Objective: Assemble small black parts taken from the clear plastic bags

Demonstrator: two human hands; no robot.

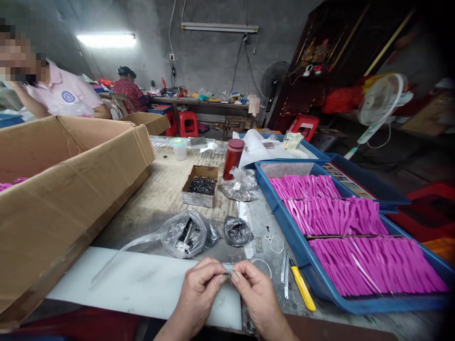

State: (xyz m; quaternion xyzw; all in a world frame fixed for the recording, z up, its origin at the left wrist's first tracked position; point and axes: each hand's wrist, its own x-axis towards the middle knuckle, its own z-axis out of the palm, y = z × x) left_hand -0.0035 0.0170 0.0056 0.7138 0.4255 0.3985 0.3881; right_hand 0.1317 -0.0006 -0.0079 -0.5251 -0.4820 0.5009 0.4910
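Pinching small dark metal piece (227, 273) between fingertips: left hand (199, 290) and right hand (259, 294) both clamped on it, above white board (142, 279) at near edge of desk (159, 194). Risk: tiny piece, slight grip; a slip likely drops it off edge.

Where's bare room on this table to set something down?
Free: the white board between the cardboard box and your left hand; the tabletop between that box and the carton of black parts. Crowded: beside your right hand, rings, thin strips and a yellow-handled tool line the blue tray. Both hands pinch a small part.
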